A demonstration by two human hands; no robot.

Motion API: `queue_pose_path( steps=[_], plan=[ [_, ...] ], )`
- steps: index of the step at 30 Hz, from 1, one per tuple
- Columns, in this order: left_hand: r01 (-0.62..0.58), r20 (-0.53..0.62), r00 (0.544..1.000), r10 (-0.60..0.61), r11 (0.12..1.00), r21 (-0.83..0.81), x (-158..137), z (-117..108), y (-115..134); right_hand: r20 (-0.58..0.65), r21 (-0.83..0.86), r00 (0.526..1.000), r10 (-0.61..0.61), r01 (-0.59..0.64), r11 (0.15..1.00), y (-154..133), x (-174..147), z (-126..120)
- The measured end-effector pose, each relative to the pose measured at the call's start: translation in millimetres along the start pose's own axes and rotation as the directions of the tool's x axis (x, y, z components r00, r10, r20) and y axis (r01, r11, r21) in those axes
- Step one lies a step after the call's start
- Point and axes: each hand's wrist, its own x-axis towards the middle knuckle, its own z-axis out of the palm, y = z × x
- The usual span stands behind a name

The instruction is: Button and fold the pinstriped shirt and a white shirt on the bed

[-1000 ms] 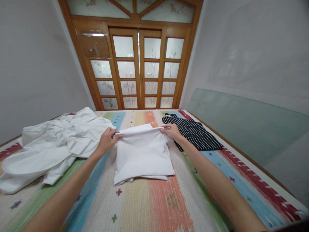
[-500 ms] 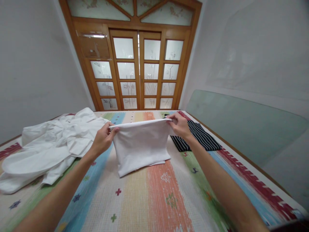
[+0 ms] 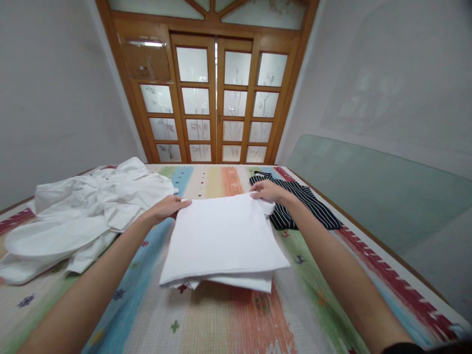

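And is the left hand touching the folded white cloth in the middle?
Touching. The head view shows it plainly: the left hand grips the far left corner of the folded white cloth, thumb lying on top.

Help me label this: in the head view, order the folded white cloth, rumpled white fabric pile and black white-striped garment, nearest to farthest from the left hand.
1. Folded white cloth: held in the left hand.
2. Rumpled white fabric pile: just left of that hand.
3. Black white-striped garment: right, past the cloth.
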Motion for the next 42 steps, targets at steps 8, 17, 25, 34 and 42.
queue_pose_path(
  steps=[8,17,25,34,42],
  plan=[
    [-0.186,-0.037,0.974,0.225,0.877,0.444,26,15,-53,0.022,-0.445,0.998,-0.053,0.057,0.894,41,10,55],
    [-0.379,0.066,0.912,0.404,0.770,0.513,30,17,-67,0.186,-0.499,0.931,-0.313,0.364,0.786,48,12,67],
    [-0.430,0.157,0.877,0.453,0.597,0.677,31,24,-73,0.131,-0.468,0.945,-0.298,0.324,0.822,54,16,74],
    [-0.455,0.174,0.871,0.459,0.622,0.637,39,19,-75,0.117,-0.324,0.967,-0.228,0.254,0.911,60,23,74],
    [-0.479,0.202,0.872,0.445,0.695,0.536,29,2,-77,0.193,-0.382,0.919,-0.345,0.394,0.836,60,13,59]
  ],
)
